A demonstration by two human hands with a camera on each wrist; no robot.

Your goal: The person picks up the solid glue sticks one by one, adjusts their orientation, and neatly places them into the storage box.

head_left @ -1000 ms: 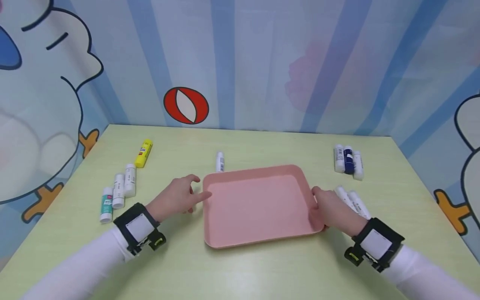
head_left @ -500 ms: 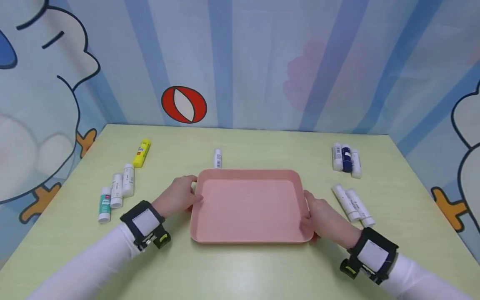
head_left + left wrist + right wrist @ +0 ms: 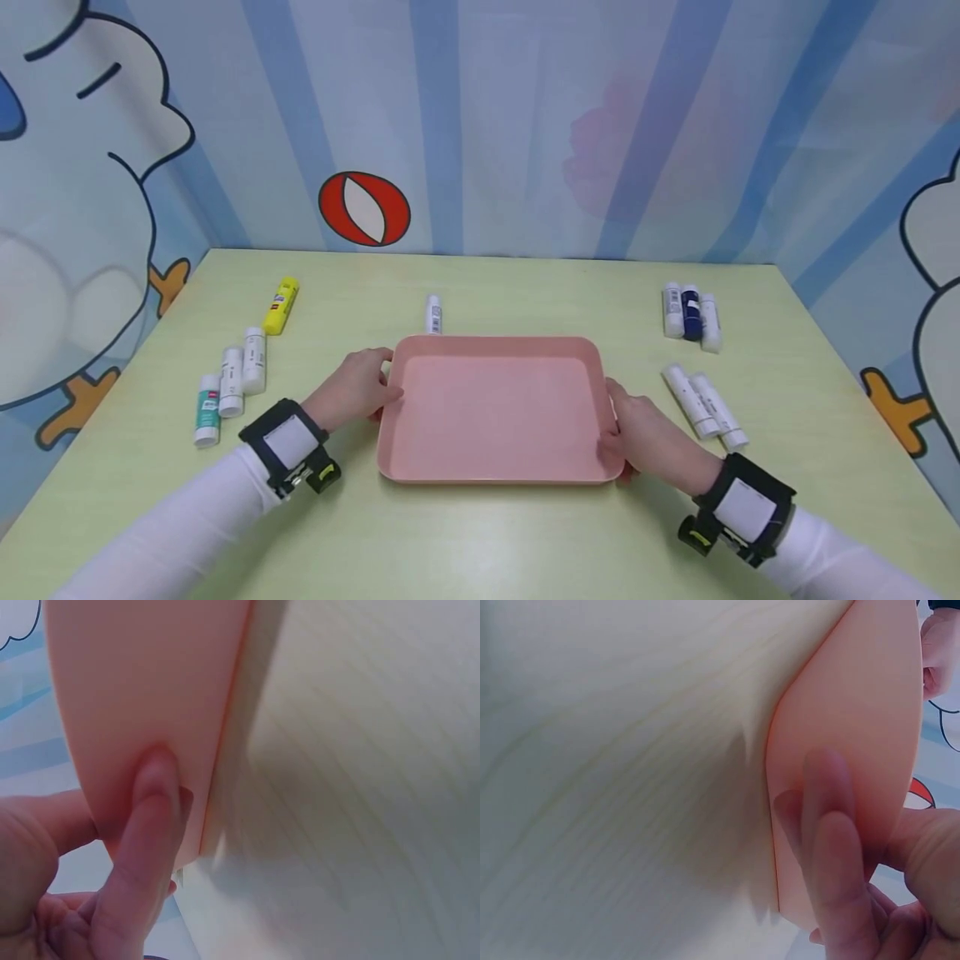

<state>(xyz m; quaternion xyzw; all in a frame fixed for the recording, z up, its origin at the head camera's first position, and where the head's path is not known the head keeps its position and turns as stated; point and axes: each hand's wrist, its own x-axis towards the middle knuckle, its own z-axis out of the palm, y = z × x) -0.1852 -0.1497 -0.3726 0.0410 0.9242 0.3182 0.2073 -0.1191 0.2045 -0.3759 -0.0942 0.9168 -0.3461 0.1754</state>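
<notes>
A shallow pink tray lies squared to the front on the pale wooden table. My left hand grips its left rim, thumb over the edge. In the left wrist view a finger presses on the outer wall. At the tray's right side, my right hand pinches the rim with the thumb inside; the right wrist view has fingers against the outside wall. Just behind the tray's far rim lies a white glue stick, its near end hidden by the tray.
At left are a yellow glue stick, two white glue sticks and a teal-labelled glue stick. Back right, a navy glue stick lies between two white ones. Another white pair lies near my right wrist. A printed curtain stands behind.
My left hand has closed onto the tray's left rim, where it was just beside it. The tray has turned from a slant to square and shifted slightly left with my right hand.
</notes>
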